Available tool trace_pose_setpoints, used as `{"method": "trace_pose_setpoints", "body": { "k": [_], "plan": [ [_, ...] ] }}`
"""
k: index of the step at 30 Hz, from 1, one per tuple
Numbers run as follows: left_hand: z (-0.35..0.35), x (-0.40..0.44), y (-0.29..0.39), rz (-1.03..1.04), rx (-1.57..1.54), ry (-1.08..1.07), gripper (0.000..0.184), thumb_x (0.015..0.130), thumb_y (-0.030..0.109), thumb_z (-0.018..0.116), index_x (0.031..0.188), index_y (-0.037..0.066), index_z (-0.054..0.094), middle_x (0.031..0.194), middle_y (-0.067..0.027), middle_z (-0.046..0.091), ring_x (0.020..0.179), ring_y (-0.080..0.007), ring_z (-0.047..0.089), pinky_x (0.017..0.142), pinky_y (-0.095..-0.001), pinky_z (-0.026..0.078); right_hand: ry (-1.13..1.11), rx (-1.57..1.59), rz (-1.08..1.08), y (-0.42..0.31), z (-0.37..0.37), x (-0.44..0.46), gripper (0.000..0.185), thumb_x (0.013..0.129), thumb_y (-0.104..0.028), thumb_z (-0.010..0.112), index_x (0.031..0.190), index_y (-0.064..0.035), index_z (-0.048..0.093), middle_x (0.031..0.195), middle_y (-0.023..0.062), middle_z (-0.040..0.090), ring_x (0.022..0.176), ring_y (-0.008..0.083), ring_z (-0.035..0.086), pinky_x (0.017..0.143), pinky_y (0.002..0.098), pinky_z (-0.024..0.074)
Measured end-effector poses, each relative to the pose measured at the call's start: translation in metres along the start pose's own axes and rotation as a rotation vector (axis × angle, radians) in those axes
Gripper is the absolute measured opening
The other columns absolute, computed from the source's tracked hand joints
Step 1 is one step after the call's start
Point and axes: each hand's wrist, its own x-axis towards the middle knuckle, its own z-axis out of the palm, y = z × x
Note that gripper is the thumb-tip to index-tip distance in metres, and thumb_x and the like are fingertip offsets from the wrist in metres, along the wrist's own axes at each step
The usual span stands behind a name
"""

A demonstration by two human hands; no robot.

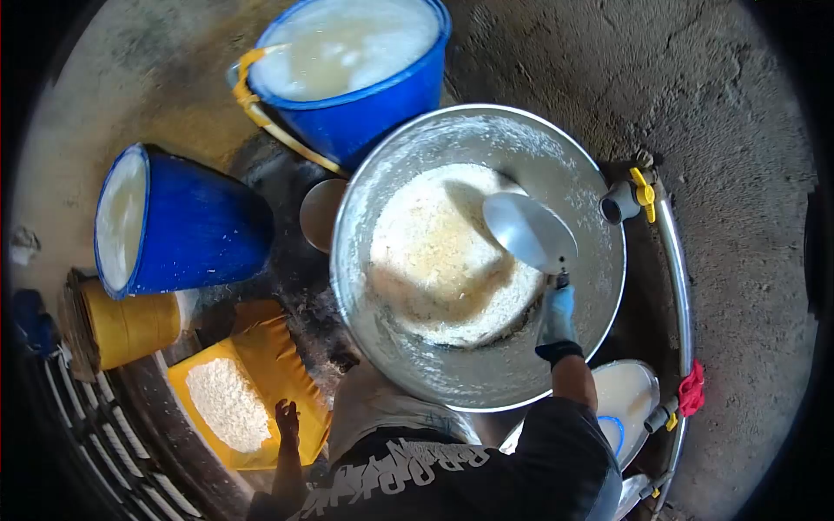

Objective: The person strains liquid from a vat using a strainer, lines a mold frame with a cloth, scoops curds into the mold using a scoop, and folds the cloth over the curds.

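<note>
My right hand (558,317), in a pale blue glove with a dark cuff, is closed on the handle of a large metal ladle (526,227). The ladle's broad round bowl hangs over a wide metal vat (578,178). Inside the vat lies a white, crumbly-looking mass (426,230), darker and tan in places. Low on the left, my bare left hand (287,418) hangs with its fingers apart, holding nothing I can see. It is at the edge of a yellow sack (300,369) that lies open with white flaky material (228,404) on it.
Two blue tubs (382,122) (195,226) of whitish liquid stand beyond and left of the vat. A yellow-wrapped hose (248,91) hangs over one rim. Along the right runs a metal pipe (673,260) with a yellow-handled valve (643,195). Another basin (638,382) sits below right.
</note>
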Motion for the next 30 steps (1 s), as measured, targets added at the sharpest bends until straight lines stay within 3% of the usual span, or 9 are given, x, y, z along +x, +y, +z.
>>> {"method": "trace_pose_setpoints", "body": {
  "k": [6, 10, 14, 17, 19, 21, 24, 26, 30],
  "plan": [
    [0.072, -0.034, 0.13, 0.019, 0.297, -0.135, 0.045, 0.089, 0.026, 0.06, 0.128, 0.01, 0.045, 0.1, -0.0049, 0.06, 0.074, -0.0134, 0.059, 0.061, -0.0277, 0.043, -0.149, -0.357, 0.088, 0.05, 0.018, 0.126, 0.027, 0.089, -0.026, 0.05, 0.104, -0.0033, 0.052, 0.097, 0.0227, 0.064, 0.092, 0.0377, 0.063, 0.076, 0.0474, 0.0504],
    [0.086, -0.039, 0.155, -0.024, 0.409, -0.106, 0.039, 0.091, 0.021, 0.059, 0.127, 0.013, 0.046, 0.1, -0.0034, 0.061, 0.071, -0.013, 0.062, 0.06, -0.0289, 0.045, -0.407, -0.599, -0.13, 0.082, 0.077, 0.167, 0.022, 0.091, -0.022, 0.047, 0.105, -0.0089, 0.058, 0.102, 0.0229, 0.064, 0.095, 0.0348, 0.064, 0.08, 0.0428, 0.052],
    [0.089, -0.047, 0.168, -0.025, 0.481, -0.11, 0.04, 0.091, 0.025, 0.06, 0.127, 0.012, 0.047, 0.099, -0.0062, 0.061, 0.072, -0.016, 0.063, 0.06, -0.0316, 0.047, -0.716, -0.554, -0.077, 0.089, 0.098, 0.167, 0.026, 0.089, -0.025, 0.049, 0.1, -0.0108, 0.067, 0.104, 0.0193, 0.065, 0.1, 0.0318, 0.063, 0.085, 0.042, 0.0502],
    [0.091, -0.047, 0.173, -0.089, 0.492, -0.095, 0.043, 0.092, 0.025, 0.057, 0.131, 0.011, 0.043, 0.107, -0.0073, 0.06, 0.077, -0.0185, 0.065, 0.063, -0.0333, 0.048, -0.806, -0.624, -0.267, 0.155, 0.15, 0.162, 0.024, 0.084, -0.026, 0.055, 0.096, -0.012, 0.069, 0.098, 0.0163, 0.067, 0.095, 0.0308, 0.065, 0.081, 0.0416, 0.0509],
    [0.092, -0.049, 0.173, -0.102, 0.48, -0.093, 0.042, 0.093, 0.025, 0.056, 0.13, 0.011, 0.044, 0.107, -0.0079, 0.059, 0.077, -0.0186, 0.065, 0.063, -0.0332, 0.048, -1.12, -0.701, -0.416, 0.142, 0.131, 0.146, 0.021, 0.078, -0.022, 0.059, 0.094, -0.0161, 0.071, 0.092, 0.0143, 0.068, 0.086, 0.0295, 0.067, 0.074, 0.0384, 0.0521],
    [0.092, -0.051, 0.167, -0.113, 0.449, -0.101, 0.042, 0.093, 0.024, 0.056, 0.13, 0.01, 0.044, 0.108, -0.0084, 0.059, 0.077, -0.0187, 0.065, 0.063, -0.033, 0.048, -1.121, -0.705, -0.579, 0.098, 0.072, 0.115, 0.021, 0.071, -0.019, 0.063, 0.09, -0.0165, 0.072, 0.088, 0.0136, 0.068, 0.078, 0.0264, 0.068, 0.067, 0.0365, 0.0512],
    [0.093, -0.053, 0.152, -0.108, 0.358, -0.106, 0.042, 0.089, 0.023, 0.059, 0.127, 0.009, 0.046, 0.106, -0.009, 0.059, 0.073, -0.0194, 0.065, 0.061, -0.031, 0.047, -1.058, -0.579, -0.71, 0.083, 0.025, 0.072, 0.011, 0.077, -0.02, 0.063, 0.08, -0.0108, 0.067, 0.072, 0.0107, 0.066, 0.064, 0.0216, 0.065, 0.059, 0.0334, 0.0495],
    [0.089, -0.051, 0.138, -0.075, 0.314, -0.127, 0.042, 0.089, 0.023, 0.059, 0.127, 0.009, 0.047, 0.107, -0.0094, 0.059, 0.073, -0.0197, 0.065, 0.061, -0.0311, 0.047, -1.288, -0.442, -0.53, 0.067, 0.004, 0.04, 0.011, 0.078, -0.021, 0.063, 0.078, -0.0103, 0.066, 0.069, 0.0093, 0.064, 0.061, 0.0207, 0.063, 0.057, 0.033, 0.0487],
    [0.074, -0.039, 0.085, -0.034, 0.201, -0.161, 0.038, 0.09, 0.026, 0.06, 0.124, 0.009, 0.051, 0.106, -0.0084, 0.06, 0.072, -0.0187, 0.066, 0.06, -0.0309, 0.048, -1.646, -0.058, 0.392, 0.004, -0.04, -0.041, 0.014, 0.081, -0.022, 0.063, 0.075, -0.0094, 0.062, 0.063, 0.0063, 0.059, 0.054, 0.0189, 0.059, 0.052, 0.0323, 0.0472]
  ]
}}
